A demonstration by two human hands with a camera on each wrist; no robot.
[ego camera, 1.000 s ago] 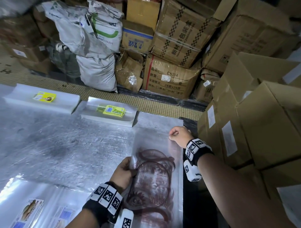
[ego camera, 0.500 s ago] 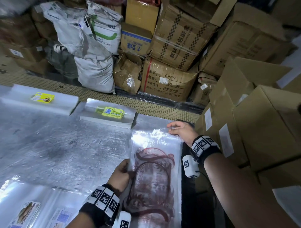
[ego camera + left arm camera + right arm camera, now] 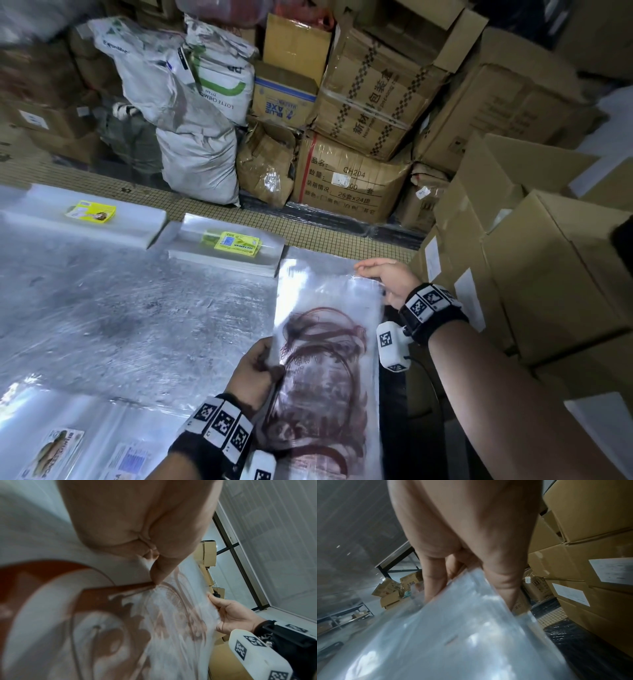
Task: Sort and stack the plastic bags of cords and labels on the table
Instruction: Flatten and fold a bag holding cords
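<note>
The clear plastic bag of dark red coiled cords (image 3: 325, 363) hangs low and right of centre in the head view, stretched lengthwise between two grips over the silvery tabletop (image 3: 120, 318). The left hand (image 3: 255, 371) is pinched on the bag's left edge about midway along, cords just right of its fingers. The right hand (image 3: 387, 279) is clamped on the far top corner, thumb and fingers either side of the film.

You hold a clear bag (image 3: 329, 301) of dark red cords (image 3: 322, 346). Yellow labels (image 3: 236, 242) top the white stacks (image 3: 191, 251). Your wristbands (image 3: 430, 303) carry black-and-white square codes. Brown boxes (image 3: 555, 274) bear white stickers; the table (image 3: 120, 315) is grey.
</note>
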